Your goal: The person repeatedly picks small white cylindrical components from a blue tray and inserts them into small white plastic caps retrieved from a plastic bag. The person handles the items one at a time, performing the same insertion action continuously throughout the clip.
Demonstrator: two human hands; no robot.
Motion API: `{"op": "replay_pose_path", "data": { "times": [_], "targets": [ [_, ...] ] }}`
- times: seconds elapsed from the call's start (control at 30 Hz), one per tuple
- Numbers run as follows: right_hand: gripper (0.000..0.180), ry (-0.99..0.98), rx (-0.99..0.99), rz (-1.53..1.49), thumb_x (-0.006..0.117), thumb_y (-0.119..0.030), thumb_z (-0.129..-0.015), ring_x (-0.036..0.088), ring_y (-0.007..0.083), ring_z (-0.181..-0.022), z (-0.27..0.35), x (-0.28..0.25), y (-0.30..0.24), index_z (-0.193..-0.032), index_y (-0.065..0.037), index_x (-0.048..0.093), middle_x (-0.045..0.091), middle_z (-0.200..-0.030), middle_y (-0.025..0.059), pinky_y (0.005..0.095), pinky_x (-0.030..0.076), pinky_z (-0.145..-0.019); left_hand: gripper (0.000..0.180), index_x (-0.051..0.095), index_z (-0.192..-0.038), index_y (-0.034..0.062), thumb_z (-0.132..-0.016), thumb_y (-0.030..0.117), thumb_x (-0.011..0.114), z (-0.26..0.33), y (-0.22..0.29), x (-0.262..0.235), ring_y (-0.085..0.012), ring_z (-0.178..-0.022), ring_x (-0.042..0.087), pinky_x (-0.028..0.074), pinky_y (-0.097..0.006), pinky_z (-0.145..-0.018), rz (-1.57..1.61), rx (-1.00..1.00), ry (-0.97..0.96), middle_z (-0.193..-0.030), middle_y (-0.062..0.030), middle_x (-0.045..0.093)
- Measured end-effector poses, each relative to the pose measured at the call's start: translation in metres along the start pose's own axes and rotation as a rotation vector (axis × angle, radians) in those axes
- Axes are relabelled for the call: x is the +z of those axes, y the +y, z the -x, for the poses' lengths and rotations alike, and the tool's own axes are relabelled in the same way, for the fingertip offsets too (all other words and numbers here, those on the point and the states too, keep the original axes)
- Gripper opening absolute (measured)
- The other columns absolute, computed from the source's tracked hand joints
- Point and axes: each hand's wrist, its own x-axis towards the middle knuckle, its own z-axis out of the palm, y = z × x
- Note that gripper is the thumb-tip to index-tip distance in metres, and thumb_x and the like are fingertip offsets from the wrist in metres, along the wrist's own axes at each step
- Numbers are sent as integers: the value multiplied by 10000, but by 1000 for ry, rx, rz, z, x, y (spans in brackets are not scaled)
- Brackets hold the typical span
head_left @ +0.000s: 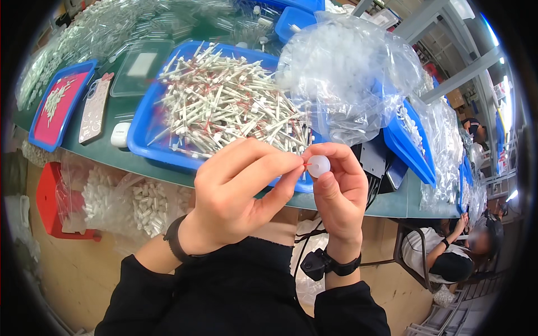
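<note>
Where blue trays [143, 143] crowd it — green worktable [106, 151], factory floor.

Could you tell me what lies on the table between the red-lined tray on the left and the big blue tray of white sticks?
In the head view, a phone in a pale patterned case and a small white case lie between the red-lined tray and the big blue tray.

This is a small-parts assembly workshop. A long green workbench [112, 151] carries a blue tray [140, 134] heaped with white plastic sticks at twelve o'clock, clear bags of white parts [347, 73] at one o'clock, and another seated worker [448, 252] at four o'clock.
</note>
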Motion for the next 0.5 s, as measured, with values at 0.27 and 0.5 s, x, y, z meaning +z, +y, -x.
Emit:
{"op": "replay_pose_path", "data": {
  "times": [0.27, 0.5],
  "targets": [
    [286, -10, -13, 48, 596, -2, -895, 593, 174, -1032, 2, -3, 4, -1171, 33, 528, 622, -1091, 120, 311, 465, -913, 154, 675, -854, 25, -717, -35, 710, 3, -2, 2, -203, -640, 611, 473, -284, -553, -51, 57, -20, -771, -74, 647],
    [296, 45, -25, 214, 642, 58, -834, 597, 174, -1023, 3, -3, 3, -1122, 44, 573, 627, -1083, 120, 305, 469, -901, 202, 655, -930, 12, -736, -37, 682, 5, -2, 1, -227, -654, 608, 470, -293, -576, -130, 65, -146, -798, -82, 645]
  ]
}}
